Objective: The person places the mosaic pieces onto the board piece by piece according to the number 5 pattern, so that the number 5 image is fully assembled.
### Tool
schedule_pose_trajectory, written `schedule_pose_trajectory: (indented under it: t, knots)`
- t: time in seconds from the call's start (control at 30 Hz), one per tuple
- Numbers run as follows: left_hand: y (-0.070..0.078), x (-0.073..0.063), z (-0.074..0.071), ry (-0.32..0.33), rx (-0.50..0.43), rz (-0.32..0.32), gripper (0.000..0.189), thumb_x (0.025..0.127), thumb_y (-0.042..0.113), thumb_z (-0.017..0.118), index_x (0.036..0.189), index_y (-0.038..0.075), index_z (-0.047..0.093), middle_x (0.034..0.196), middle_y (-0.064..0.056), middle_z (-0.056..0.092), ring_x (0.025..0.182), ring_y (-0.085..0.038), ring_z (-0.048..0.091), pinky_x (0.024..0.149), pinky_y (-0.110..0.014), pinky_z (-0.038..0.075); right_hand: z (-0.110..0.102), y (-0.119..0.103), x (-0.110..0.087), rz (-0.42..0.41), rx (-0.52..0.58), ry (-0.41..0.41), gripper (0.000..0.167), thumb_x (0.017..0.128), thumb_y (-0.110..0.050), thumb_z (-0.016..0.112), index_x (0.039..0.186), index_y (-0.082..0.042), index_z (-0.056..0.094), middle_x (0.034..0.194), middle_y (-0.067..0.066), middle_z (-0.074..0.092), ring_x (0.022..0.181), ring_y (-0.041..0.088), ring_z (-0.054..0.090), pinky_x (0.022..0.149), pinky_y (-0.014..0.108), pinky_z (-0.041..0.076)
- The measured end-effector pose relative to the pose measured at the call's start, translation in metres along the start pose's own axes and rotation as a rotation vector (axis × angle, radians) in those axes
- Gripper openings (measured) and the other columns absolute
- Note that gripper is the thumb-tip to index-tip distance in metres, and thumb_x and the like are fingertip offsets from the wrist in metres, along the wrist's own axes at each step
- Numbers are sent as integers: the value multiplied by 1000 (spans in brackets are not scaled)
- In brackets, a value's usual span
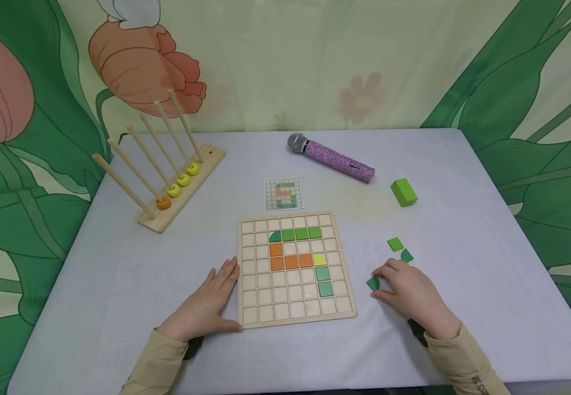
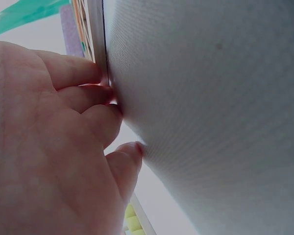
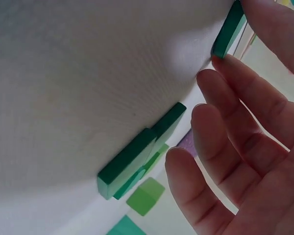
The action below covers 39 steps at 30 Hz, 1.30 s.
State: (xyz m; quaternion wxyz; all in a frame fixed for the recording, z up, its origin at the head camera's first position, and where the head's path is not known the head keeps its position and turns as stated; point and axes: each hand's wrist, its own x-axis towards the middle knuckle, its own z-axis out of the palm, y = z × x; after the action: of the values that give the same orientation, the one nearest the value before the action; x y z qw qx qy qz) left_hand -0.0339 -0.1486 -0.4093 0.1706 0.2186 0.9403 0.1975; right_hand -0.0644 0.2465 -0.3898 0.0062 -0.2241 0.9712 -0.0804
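Observation:
A wooden grid board lies flat on the table, with green, orange, yellow and teal tiles set in some of its squares. My left hand rests at the board's left edge, fingers extended against it and thumb near the lower left corner. To the right of the board, my right hand pinches a dark green rounded tile between thumb and index finger, just at the tabletop. In the right wrist view the same tile stands on edge. Beyond that hand lie a light green square tile and another dark green rounded tile.
A small pattern card lies behind the board. Further back is a purple glittery microphone. A green block sits at the right. On the left stands a wooden peg rack with yellow and orange beads.

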Motion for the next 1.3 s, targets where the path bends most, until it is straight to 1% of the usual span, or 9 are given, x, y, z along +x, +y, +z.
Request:
schedule_pose_trajectory:
  t: [0.1,0.23,0.33,0.5,0.7,0.9,1.13,1.3]
  knots:
    - [0,0,0,5,0,8,116,60,45,83,142,-10,21,152,-23,12,141,-34,13,112,-53,18,-1,-3,0,-6,7,13,35,61,-25,84,87,-7,69,80,-2,58,67,10,54,58,28,47]
    - [-1,-1,1,5,-2,11,116,60,45,82,142,-10,21,152,-23,12,141,-35,13,112,-53,18,-3,-12,2,-21,24,26,36,62,-25,84,89,-7,68,81,-2,59,70,11,56,60,28,48]
    - [-1,-1,1,-2,-4,7,117,60,45,82,142,-10,20,152,-23,12,141,-35,12,112,-53,17,-6,-22,3,-52,34,42,37,61,-24,84,90,-7,68,82,-2,60,72,12,57,61,28,49]
    - [-1,-1,0,-4,-13,5,117,60,44,83,142,-10,20,152,-23,12,141,-35,12,112,-53,17,-4,-41,6,-126,55,71,38,60,-26,85,89,-9,68,82,-4,59,72,11,56,60,25,47]
    - [-1,-1,-1,2,-21,10,117,59,43,83,142,-10,20,152,-23,12,141,-35,12,113,-53,16,5,-59,11,-205,85,47,38,62,-30,84,89,-10,67,84,-4,60,71,11,55,62,24,48]
    - [-2,0,0,-4,-19,9,118,60,44,83,143,-9,18,152,-22,10,141,-34,11,112,-53,16,10,-69,12,-259,113,24,38,61,-31,84,90,-11,68,83,-5,59,72,10,53,63,25,47]
    - [-2,1,-1,2,-16,11,118,59,44,83,142,-10,20,152,-23,10,141,-34,11,112,-53,17,14,-75,10,-251,56,16,39,60,-34,84,88,-12,68,78,-8,54,71,7,49,60,23,42]
    - [-1,1,-1,3,-16,6,119,59,45,83,142,-10,19,152,-23,10,141,-35,11,112,-54,17,14,-76,8,-231,8,35,40,59,-35,84,87,-13,67,77,-8,54,71,8,48,58,22,39]
